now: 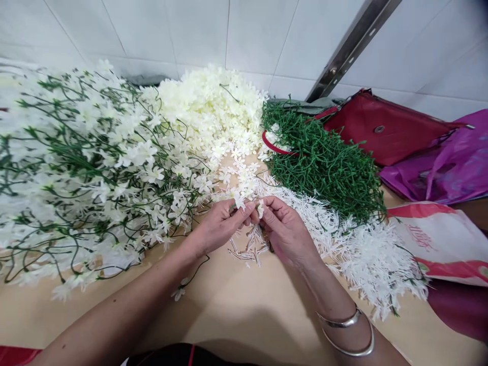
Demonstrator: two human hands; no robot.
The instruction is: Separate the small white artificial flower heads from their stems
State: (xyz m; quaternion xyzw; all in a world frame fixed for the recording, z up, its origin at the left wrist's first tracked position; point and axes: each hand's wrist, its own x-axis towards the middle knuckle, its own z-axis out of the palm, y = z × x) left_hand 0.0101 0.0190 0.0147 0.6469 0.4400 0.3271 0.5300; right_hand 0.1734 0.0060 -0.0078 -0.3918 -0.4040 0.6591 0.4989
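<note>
My left hand [221, 226] and my right hand [287, 231] meet over the middle of the table, their fingertips nearly touching. A small white artificial blossom [260, 209] is pinched between my right thumb and fingers. My left fingers are closed on an artificial flower [239, 199], whose white petals stick up above the thumb; a bit of green stem shows at the forefinger. Just beyond the hands lie loose white blossoms [244, 173]. Thin white stamen pieces [247, 249] are scattered on the table below the fingers.
Assembled white flowers on green stems [95, 168] are heaped left. Cream blossoms [213, 107] are piled at the back, green stems [320, 162] at right, above white spiky pieces [373, 259]. A red bag [381, 127], a purple plastic bag [446, 162] and a metal upright [351, 48] stand beyond.
</note>
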